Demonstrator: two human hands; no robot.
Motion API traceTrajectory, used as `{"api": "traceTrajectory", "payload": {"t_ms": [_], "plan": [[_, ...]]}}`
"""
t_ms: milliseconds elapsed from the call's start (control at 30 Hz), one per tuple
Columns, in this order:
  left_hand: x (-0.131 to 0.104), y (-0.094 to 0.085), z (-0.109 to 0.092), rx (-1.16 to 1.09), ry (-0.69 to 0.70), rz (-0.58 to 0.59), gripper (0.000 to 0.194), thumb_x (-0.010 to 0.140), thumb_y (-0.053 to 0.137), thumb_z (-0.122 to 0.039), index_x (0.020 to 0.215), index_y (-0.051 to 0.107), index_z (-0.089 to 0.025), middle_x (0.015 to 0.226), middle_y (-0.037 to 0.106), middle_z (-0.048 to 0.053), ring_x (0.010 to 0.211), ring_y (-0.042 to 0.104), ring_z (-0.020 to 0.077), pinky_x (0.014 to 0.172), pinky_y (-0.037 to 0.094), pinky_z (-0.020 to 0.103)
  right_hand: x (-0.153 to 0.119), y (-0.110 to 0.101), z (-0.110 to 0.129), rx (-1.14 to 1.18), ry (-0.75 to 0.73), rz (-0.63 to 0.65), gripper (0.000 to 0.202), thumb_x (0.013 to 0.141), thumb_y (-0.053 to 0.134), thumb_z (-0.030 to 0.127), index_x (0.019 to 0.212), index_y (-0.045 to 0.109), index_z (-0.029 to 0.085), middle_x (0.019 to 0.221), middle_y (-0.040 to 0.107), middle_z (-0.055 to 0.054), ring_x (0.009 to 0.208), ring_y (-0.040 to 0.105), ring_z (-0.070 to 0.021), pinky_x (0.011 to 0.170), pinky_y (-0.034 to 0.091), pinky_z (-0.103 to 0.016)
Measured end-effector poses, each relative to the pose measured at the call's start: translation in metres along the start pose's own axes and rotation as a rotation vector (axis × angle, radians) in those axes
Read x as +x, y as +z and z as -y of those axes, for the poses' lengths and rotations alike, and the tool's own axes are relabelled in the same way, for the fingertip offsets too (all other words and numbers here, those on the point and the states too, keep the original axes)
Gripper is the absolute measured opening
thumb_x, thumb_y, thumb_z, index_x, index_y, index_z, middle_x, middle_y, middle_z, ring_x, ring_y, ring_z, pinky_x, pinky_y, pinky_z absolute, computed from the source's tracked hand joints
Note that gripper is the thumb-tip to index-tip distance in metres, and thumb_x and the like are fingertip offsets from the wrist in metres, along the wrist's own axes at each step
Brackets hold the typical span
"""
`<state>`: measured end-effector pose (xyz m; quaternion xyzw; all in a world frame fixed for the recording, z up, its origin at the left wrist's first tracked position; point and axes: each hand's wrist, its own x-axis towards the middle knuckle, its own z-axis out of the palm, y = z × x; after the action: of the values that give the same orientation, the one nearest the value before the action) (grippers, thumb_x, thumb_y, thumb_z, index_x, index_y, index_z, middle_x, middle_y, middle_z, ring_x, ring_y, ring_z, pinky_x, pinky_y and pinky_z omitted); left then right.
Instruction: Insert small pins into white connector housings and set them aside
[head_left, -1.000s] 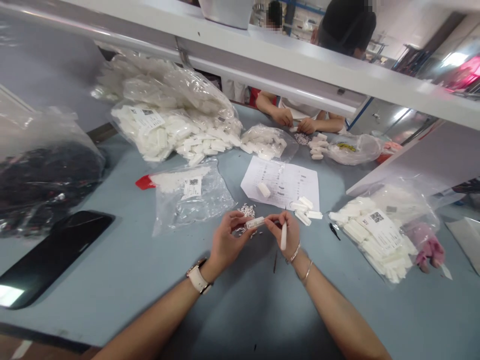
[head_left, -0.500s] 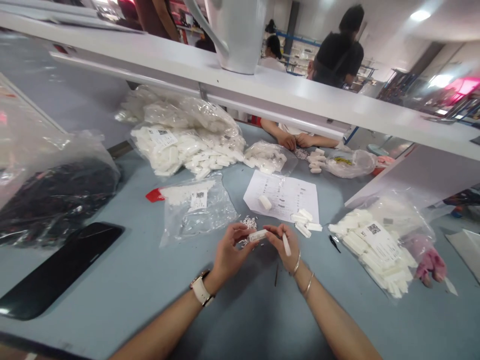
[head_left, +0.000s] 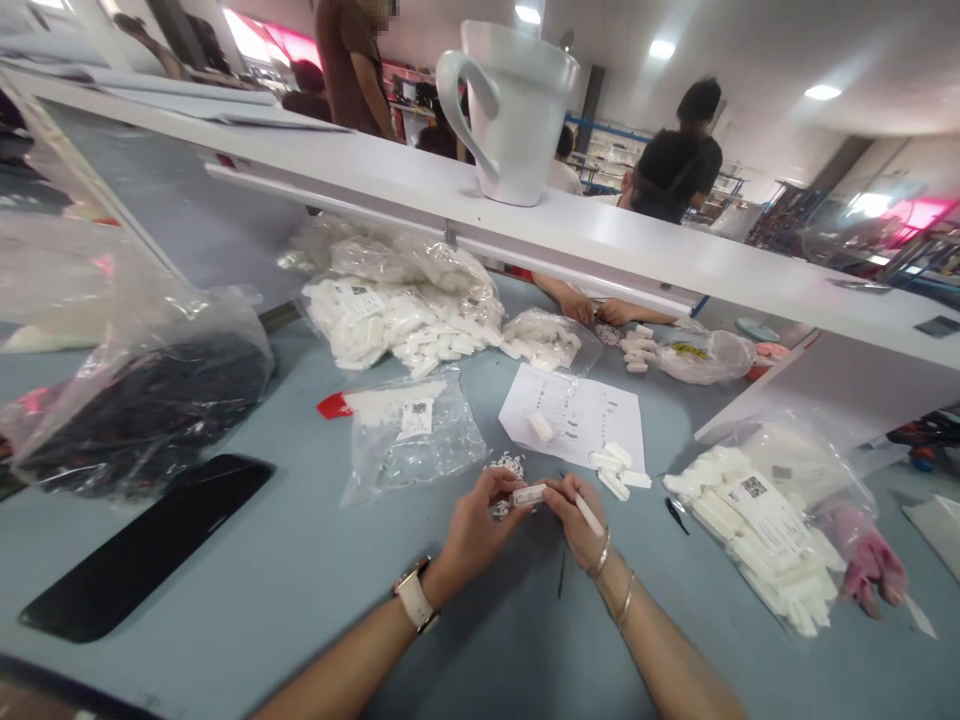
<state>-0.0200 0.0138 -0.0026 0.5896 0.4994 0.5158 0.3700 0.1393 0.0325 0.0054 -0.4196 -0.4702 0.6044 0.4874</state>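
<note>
Between my two hands is a small white block [head_left: 529,495]. My left hand [head_left: 480,530] pinches its left end, and the fingertips of my right hand [head_left: 581,520] touch its right end. A white stick-like tool [head_left: 589,515] also lies in my right hand. Tiny white pieces [head_left: 508,466] are heaped just behind my left fingers. Beyond the hands, a printed sheet [head_left: 577,405] bears one white block [head_left: 540,428], with several more blocks [head_left: 615,468] at its right corner. A thin dark tool [head_left: 562,575] lies on the table below my right hand.
Bags of white parts stand at the back [head_left: 405,320] and right [head_left: 757,520]. A flat clear bag [head_left: 416,440], a black tray [head_left: 150,545] and a bag of dark parts [head_left: 150,400] are leftward. A white mug [head_left: 517,110] stands on the shelf [head_left: 600,225]; a person's hands [head_left: 596,308] work behind.
The camera view has tilted up and shifted, showing more of the mug. Both hands still hold the block at nearly the same place, and the white tool in my right hand is angled more sideways.
</note>
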Motion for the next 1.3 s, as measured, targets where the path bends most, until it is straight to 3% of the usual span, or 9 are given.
{"api": "traceTrajectory", "payload": {"t_ms": [433, 700, 833, 933, 1033, 1300], "plan": [[0.0, 0.001, -0.001, 0.14, 0.056, 0.044, 0.016, 0.079, 0.059, -0.031, 0.09, 0.051, -0.022, 0.086, 0.068, 0.002, 0.079, 0.067, 0.0176, 0.072, 0.054, 0.031, 0.001, 0.005, 0.003, -0.027, -0.009, -0.001, 0.047, 0.063, 0.073, 0.04, 0.06, 0.029, 0.024, 0.071, 0.062, 0.001, 0.065, 0.056, -0.0162, 0.059, 0.04, -0.028], [0.002, -0.001, -0.006, 0.189, 0.08, 0.031, 0.016, 0.075, 0.061, -0.031, 0.085, 0.054, -0.021, 0.082, 0.068, 0.002, 0.073, 0.066, 0.0172, 0.067, 0.053, 0.029, 0.001, 0.006, -0.002, -0.117, -0.029, -0.026, 0.048, 0.063, 0.072, 0.043, 0.06, 0.029, 0.024, 0.074, 0.064, 0.0, 0.062, 0.056, -0.0165, 0.055, 0.041, -0.029], [0.003, -0.002, -0.004, 0.211, 0.063, -0.021, 0.015, 0.076, 0.061, -0.033, 0.082, 0.055, -0.022, 0.078, 0.068, 0.001, 0.07, 0.066, 0.0177, 0.066, 0.053, 0.03, 0.002, 0.006, -0.008, -0.163, -0.07, -0.083, 0.046, 0.066, 0.07, 0.044, 0.059, 0.029, 0.024, 0.078, 0.069, -0.003, 0.069, 0.06, -0.0188, 0.062, 0.045, -0.032], [0.005, -0.003, -0.001, 0.179, 0.032, -0.115, 0.017, 0.074, 0.062, -0.032, 0.085, 0.055, -0.021, 0.08, 0.069, 0.002, 0.073, 0.066, 0.0189, 0.069, 0.054, 0.033, 0.001, 0.009, -0.013, -0.289, -0.111, -0.145, 0.042, 0.071, 0.064, 0.045, 0.058, 0.03, 0.025, 0.082, 0.071, -0.004, 0.073, 0.062, -0.0195, 0.064, 0.046, -0.033], [0.007, -0.004, 0.0, 0.123, -0.002, -0.169, 0.02, 0.074, 0.062, -0.033, 0.087, 0.055, -0.02, 0.081, 0.069, 0.003, 0.077, 0.067, 0.0198, 0.073, 0.055, 0.035, 0.0, 0.012, -0.017, -0.504, -0.151, -0.121, 0.037, 0.071, 0.062, 0.039, 0.056, 0.031, 0.025, 0.076, 0.071, -0.003, 0.068, 0.062, -0.0194, 0.064, 0.045, -0.033], [0.009, -0.005, -0.002, 0.062, -0.02, -0.183, 0.02, 0.073, 0.064, -0.032, 0.084, 0.055, -0.019, 0.08, 0.068, 0.003, 0.076, 0.067, 0.0182, 0.073, 0.056, 0.033, -0.002, 0.008, -0.023, -0.846, -0.297, -0.008, 0.031, 0.076, 0.058, 0.028, 0.053, 0.038, 0.023, 0.062, 0.066, -0.002, 0.056, 0.054, -0.0171, 0.056, 0.039, -0.031]]}}
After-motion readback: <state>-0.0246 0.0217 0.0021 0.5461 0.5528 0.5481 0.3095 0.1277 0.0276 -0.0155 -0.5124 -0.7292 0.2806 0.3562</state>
